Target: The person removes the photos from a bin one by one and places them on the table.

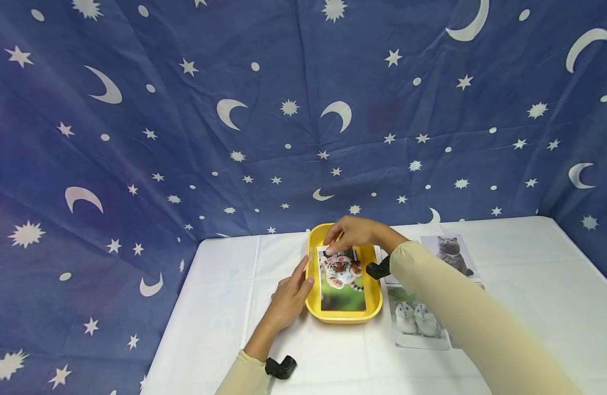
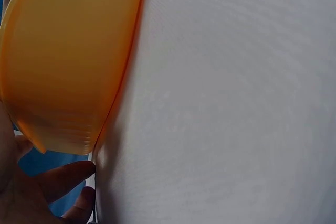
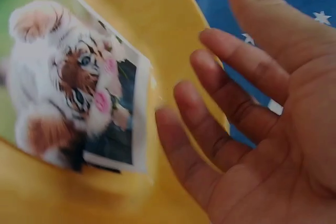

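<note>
Leaning over the table, a person has two hands at one yellow, rounded-rectangular plastic tray (image 1: 344, 316). Inside the tray lies a glossy tiger-cub photo card (image 1: 341, 288), face up; how many cards lie under it I cannot tell. The right hand (image 1: 356, 231) is above the tray's far part, fingers slightly bent and parted, with hold of nothing. The left hand (image 1: 287, 296) is at the tray's left rim, fingers relaxed, mostly straight, grasping nothing that I can see.

Right of the tray I count two more readable photo cards: a grey-cat card (image 1: 448, 253) farther off, and a card of two white hamsters (image 1: 418, 323) nearer the tray. Slivers of others, partly hidden by the sleeve, defy counting. Two beige sleeves (image 1: 461, 307) and two black wrist devices (image 1: 282, 367) show.

Under the tray spreads one creased white tablecloth (image 1: 224, 307). Behind the tray and well to its left hangs dark blue fabric (image 1: 278, 131), wrinkled, printed with white moons, stars and dots.
</note>
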`<state>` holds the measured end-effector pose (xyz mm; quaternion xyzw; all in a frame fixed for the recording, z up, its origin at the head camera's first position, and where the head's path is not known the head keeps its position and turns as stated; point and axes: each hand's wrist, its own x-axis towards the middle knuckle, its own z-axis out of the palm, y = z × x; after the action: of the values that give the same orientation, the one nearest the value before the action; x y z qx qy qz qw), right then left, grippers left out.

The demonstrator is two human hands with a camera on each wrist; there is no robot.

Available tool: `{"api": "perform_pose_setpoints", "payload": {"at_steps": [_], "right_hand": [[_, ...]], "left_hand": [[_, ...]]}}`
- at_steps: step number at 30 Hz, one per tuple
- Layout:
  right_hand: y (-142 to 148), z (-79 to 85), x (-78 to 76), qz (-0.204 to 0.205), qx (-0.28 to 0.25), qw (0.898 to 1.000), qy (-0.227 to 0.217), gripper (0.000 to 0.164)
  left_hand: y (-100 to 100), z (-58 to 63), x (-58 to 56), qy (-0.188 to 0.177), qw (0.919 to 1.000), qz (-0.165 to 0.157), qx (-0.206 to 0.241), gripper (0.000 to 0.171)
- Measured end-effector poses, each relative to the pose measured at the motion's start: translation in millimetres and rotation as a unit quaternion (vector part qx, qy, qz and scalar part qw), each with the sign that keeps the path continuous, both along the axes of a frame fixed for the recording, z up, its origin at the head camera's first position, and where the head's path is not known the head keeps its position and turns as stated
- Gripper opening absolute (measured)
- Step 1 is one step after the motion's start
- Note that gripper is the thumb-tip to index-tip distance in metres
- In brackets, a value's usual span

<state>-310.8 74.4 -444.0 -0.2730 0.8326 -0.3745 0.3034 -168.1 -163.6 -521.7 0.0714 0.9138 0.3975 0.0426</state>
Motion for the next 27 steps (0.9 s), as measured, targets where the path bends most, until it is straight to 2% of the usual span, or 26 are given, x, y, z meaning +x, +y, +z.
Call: {"api": "perform_pose_setpoints", "payload": {"at_steps": [7, 14, 16, 23, 27], "right_hand": [[-11, -21.2, 4.6, -0.009, 0.046, 0.998, -0.044, 0.030], [-15, -29.0, 11.8, -0.013, 0.090, 0.996, -0.001, 0.024], [-16, -28.7, 14.6, -0.012, 0.094, 0.995, -0.001, 0.024], [-19, -28.0, 23.2, -0.042, 0.077, 0.993, -0.079, 0.029], [-19, -29.7, 26.0, -0.049, 0.067, 0.991, -0.103, 0.032]], "left_hand": [[0, -0.6, 0.7, 0.002, 1.0000, -0.002, 0.000, 0.057], [0, 0.4, 1.3, 0.001, 1.0000, 0.000, 0.000, 0.057], [0, 0.3, 1.4, 0.002, 1.0000, 0.000, -0.003, 0.057], [0, 0.4, 1.5, 0.003, 1.0000, 0.000, -0.001, 0.057], [1, 0.2, 1.6, 0.005, 1.0000, 0.000, -0.002, 0.057]]}}
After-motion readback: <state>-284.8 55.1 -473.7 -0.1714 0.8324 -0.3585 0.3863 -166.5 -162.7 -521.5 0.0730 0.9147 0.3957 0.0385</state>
